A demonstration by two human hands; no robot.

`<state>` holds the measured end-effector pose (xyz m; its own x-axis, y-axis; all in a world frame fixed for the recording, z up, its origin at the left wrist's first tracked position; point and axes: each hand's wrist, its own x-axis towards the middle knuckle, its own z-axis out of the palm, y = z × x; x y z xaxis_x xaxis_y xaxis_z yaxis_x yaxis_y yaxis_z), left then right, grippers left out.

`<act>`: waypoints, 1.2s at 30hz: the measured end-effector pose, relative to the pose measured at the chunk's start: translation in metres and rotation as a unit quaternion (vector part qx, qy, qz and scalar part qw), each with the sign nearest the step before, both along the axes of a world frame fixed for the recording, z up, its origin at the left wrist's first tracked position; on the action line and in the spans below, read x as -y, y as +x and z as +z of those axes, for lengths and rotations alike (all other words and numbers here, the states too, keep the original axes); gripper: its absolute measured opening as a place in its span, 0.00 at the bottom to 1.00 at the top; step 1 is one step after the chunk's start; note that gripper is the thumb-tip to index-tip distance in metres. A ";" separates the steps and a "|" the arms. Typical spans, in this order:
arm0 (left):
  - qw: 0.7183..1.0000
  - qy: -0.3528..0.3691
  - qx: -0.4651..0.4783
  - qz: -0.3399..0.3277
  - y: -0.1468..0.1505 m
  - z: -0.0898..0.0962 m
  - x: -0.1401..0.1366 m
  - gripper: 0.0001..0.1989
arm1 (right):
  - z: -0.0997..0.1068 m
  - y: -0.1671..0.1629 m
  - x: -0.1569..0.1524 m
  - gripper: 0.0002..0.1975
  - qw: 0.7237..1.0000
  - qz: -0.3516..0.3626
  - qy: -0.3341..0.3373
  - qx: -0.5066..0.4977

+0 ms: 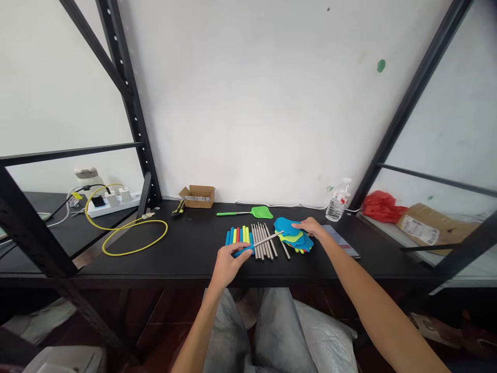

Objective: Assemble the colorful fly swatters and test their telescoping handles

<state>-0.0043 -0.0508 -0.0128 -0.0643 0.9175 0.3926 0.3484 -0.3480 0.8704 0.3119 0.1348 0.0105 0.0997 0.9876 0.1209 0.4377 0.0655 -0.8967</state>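
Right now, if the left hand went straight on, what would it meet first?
Probably the blue swatter head at the right hand: the blue-handled rod in the left hand points there, perhaps already touching; depth is unclear.

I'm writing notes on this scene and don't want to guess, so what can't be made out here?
All in the head view:
- Blue cylindrical plastic handle: partly covered by the left hand.
- Stacked blue and yellow-green plastic swatter heads: lower ones overlapped by upper ones.
- Right hand: its grip underneath is hidden by the hand itself.
- Clear plastic bottle: label print too small.
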 end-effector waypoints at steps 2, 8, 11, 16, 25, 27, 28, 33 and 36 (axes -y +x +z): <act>1.000 0.002 0.000 0.000 0.000 0.000 0.000 0.19 | 0.003 0.003 0.003 0.27 0.999 0.009 -0.032 -0.038; 1.000 0.004 0.002 0.005 0.000 0.001 0.001 0.19 | 0.021 0.015 0.023 0.22 0.985 0.048 -0.075 -0.147; 1.000 0.000 -0.002 0.002 0.000 0.001 0.001 0.19 | 0.019 0.013 0.051 0.19 0.965 0.048 -0.015 -0.259; 1.000 0.002 0.000 0.001 0.001 0.002 0.002 0.18 | -0.012 -0.012 0.106 0.20 0.894 0.027 0.064 -0.442; 1.000 -0.013 -0.020 -0.019 0.002 0.005 -0.001 0.16 | -0.037 -0.030 0.125 0.20 0.905 0.033 0.100 -0.411; 0.999 -0.017 -0.022 -0.020 0.002 0.004 -0.002 0.15 | -0.037 -0.029 0.123 0.20 0.903 0.040 0.102 -0.415; 0.999 -0.020 -0.023 -0.020 0.002 0.004 -0.002 0.15 | -0.037 -0.028 0.123 0.20 0.901 0.043 0.103 -0.418; 0.999 -0.026 -0.029 -0.015 0.001 0.003 -0.002 0.16 | -0.037 -0.029 0.125 0.19 0.896 0.059 0.099 -0.428; 0.999 -0.026 -0.037 -0.014 0.001 0.003 -0.002 0.17 | -0.037 -0.029 0.125 0.18 0.898 0.061 0.100 -0.425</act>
